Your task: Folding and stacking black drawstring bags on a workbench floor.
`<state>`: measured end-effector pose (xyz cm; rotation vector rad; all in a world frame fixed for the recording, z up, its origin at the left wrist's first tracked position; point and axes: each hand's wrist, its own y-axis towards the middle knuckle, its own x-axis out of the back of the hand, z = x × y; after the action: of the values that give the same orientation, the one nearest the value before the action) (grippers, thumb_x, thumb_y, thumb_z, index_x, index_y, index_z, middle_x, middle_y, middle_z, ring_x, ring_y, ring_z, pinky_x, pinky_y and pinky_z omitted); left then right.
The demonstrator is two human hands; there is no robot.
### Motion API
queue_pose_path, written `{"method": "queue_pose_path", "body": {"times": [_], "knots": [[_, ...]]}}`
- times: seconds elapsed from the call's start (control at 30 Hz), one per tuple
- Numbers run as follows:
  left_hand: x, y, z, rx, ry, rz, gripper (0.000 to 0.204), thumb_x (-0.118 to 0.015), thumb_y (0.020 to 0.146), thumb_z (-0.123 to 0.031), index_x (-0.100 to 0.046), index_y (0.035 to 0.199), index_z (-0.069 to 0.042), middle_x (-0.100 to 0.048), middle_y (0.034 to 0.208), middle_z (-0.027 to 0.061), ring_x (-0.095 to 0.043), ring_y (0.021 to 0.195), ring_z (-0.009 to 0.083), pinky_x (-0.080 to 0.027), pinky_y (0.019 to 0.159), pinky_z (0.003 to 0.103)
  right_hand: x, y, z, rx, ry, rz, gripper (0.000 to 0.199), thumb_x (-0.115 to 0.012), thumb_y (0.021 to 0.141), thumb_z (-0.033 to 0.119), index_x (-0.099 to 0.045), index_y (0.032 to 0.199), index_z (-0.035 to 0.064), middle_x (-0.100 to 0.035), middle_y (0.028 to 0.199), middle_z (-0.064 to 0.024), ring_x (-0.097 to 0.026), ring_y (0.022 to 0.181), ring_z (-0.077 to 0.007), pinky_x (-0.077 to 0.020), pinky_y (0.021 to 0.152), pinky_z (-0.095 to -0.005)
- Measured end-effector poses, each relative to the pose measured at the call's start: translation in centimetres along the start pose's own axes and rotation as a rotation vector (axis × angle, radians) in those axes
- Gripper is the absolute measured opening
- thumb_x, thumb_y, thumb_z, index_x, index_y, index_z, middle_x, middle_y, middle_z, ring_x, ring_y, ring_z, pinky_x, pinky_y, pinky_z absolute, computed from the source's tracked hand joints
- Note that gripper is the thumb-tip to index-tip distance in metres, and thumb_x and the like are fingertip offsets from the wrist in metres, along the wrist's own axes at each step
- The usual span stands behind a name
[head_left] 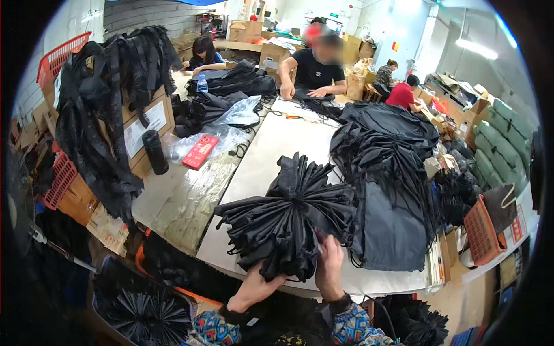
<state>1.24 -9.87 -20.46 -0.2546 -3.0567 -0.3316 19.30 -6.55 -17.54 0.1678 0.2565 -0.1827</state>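
From my feed, the black fabric bundle [293,202] at mid-frame hides the left hand's fingertips; left hand [255,290] slants inward, right hand [329,266] points upward, both holding its lower edge.

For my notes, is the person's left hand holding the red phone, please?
No, the left hand holds the black bundle, and the red phone lies apart from it.

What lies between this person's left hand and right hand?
In the head view, the lower part of the fanned black fabric bundle lies between the left hand and right hand.
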Motion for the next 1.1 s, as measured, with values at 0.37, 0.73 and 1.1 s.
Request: {"method": "queue_pose_path", "body": {"times": [0.37,0.73,1.1], "knots": [[1.6,-0.6,-4.6,0.036,0.367,-0.509,0.022,-0.063,0.090,-0.013,-0.058,0.098,0.006,-0.063,0.066,0.0161,-0.060,0.051,0.0253,-0.046,0.053,0.032,-2.5,-1.2,1.5,0.498,-0.628,0.012,0.025,-0.072,0.075,0.002,-0.064,0.098,-0.0039,-0.069,0.084,-0.0145,-0.067,0.075,-0.0225,-0.0503,0.069,-0.0309],[-0.9,-0.2,-7.5,-0.037,0.489,-0.525,0.028,-0.073,0.081,-0.011,-0.058,0.102,0.000,-0.054,0.078,0.0107,-0.057,0.064,0.0272,-0.046,0.055,0.035,-2.4,-1.3,0.8,0.464,-0.690,0.014,0.013,-0.072,0.075,0.004,-0.064,0.081,-0.0045,-0.063,0.068,-0.0186,-0.064,0.060,-0.0295,-0.0467,0.055,-0.0340],[-0.2,4.3,-6.7,-0.445,0.581,-0.343,0.021,-0.062,0.080,-0.001,-0.059,0.100,0.004,-0.062,0.112,0.0206,-0.059,0.089,0.0392,-0.049,0.078,0.037,-4.2,-2.0,2.0,0.452,-0.803,0.169,0.062,-0.071,0.071,0.006,-0.046,0.127,-0.0063,-0.053,0.122,-0.0299,-0.058,0.102,-0.0437,-0.0498,0.084,-0.0425]]}}
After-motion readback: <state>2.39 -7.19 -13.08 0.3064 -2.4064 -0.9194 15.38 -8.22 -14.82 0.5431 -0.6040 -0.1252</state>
